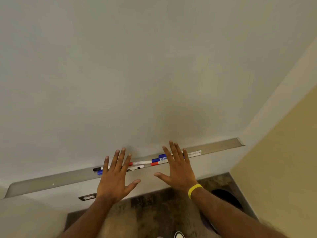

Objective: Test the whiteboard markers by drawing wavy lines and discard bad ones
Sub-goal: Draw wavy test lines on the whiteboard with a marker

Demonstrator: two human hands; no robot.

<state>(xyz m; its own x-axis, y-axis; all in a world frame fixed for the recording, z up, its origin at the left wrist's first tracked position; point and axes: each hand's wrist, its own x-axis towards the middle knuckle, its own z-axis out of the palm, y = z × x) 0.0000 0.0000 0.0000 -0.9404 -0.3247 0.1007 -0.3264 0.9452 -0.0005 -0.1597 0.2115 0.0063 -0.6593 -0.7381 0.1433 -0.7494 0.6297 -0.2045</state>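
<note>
Markers (142,163), blue, red and black caps, lie scattered along middle of tray (51,181), at foot of whiteboard (137,66). Left hand (116,177) over tray, fingers straight and spread, holding nothing. Right hand (179,169) likewise splayed over tray, empty; yellow wristband (194,190) on wrist. Dark round opening (226,197) below tray's right end.

markers (142,163) mid-sections hidden by left hand (115,177) & right hand (178,170) | shoe (179,235) cut by btm edge
</note>
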